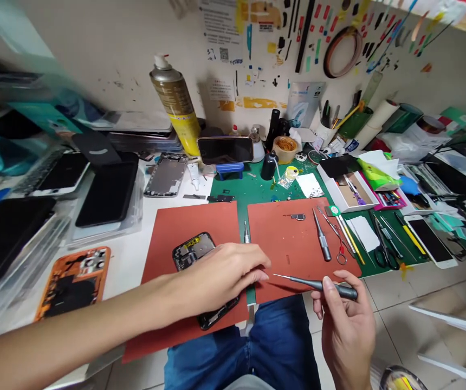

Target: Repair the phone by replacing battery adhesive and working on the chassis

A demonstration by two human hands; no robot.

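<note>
My right hand [347,319] grips the dark handle of a thin screwdriver [310,283], whose fine tip points left. Just left of that tip are the fingers of my left hand [227,273], thumb and index drawn together; anything between them is too small to make out. Beneath my left hand and wrist lies an opened phone [194,249] with its inner parts showing, its middle hidden. The phone rests on the left red-brown mat [163,233]. A second red-brown mat [265,233] carries a small dark phone part [298,216].
On the right mat lie another screwdriver [321,238] and tweezers [334,230]. Scissors [381,244] and a white phone [432,242] are further right. An orange phone housing [74,281] lies left. Behind stand a spray can [176,103] and a propped phone [225,150].
</note>
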